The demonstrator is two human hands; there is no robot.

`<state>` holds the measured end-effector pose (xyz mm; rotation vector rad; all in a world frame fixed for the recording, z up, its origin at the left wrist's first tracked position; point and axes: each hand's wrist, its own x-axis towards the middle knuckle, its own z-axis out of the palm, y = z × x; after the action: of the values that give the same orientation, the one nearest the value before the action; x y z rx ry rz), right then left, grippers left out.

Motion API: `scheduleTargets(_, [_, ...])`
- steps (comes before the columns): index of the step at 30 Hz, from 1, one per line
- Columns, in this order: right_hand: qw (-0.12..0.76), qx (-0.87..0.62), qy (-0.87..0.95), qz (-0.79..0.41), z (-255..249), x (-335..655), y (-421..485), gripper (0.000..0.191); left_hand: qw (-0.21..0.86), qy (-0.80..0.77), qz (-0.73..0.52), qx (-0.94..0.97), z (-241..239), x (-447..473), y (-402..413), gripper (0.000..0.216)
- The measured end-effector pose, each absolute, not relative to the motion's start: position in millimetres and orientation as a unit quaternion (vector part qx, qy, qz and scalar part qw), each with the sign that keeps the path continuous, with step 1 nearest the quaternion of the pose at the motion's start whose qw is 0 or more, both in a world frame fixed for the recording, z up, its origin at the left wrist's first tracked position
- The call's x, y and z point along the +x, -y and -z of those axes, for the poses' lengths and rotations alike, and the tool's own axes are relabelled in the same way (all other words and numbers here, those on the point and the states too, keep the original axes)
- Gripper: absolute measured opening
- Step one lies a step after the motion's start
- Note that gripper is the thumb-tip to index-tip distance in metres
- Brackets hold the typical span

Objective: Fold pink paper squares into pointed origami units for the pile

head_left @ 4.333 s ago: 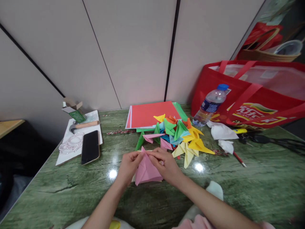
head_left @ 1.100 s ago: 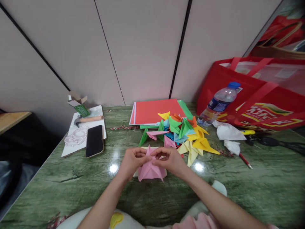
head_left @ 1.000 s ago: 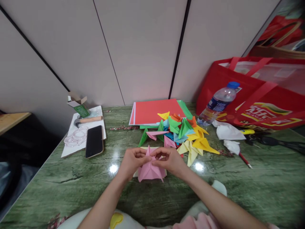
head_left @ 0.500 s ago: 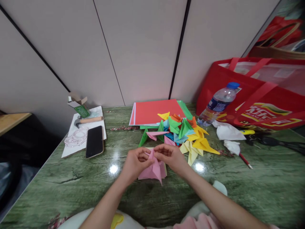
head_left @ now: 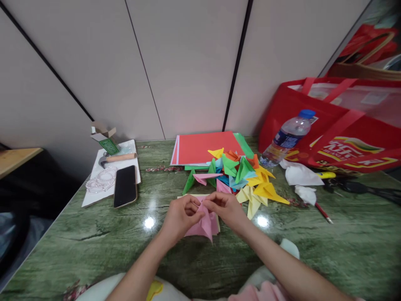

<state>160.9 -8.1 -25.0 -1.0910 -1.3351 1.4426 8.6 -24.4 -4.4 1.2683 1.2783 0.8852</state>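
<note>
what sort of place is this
Probably an indoor craft spot, though whether home or office I can't tell: a green marbled tabletop against a grey panelled wall, with a pile of folded coloured paper on it.

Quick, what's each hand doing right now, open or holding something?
Left hand: closed, pinching the folded pink paper.
Right hand: closed, pinching the same paper.

Both forearms [head_left: 142, 263] angle inward. The left hand [head_left: 179, 215] and right hand [head_left: 228, 210] nearly meet, fingers [head_left: 218, 196] curled and thumbs [head_left: 196, 217] pinching.
</note>
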Motion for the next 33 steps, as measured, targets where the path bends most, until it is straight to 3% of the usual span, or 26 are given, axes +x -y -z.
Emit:
scheduleTargets(4, [0.441,-0.425,0.548,-0.57,23.6,161.3,8.9,0.021,0.569,-0.529,-0.362,0.515,2.5,8.0,24.3,0.022])
scheduleTargets(11, [0.409,-0.403,0.489,-0.656,23.0,163.9,6.5,0.024,0.588,-0.533,-0.353,0.496,-3.1,8.7,24.2,0.026])
scheduleTargets(33, [0.441,-0.439,0.514,-0.591,28.5,155.5,9.6,0.029,0.584,-0.523,-0.335,0.523,-4.3,12.3,24.8,0.02])
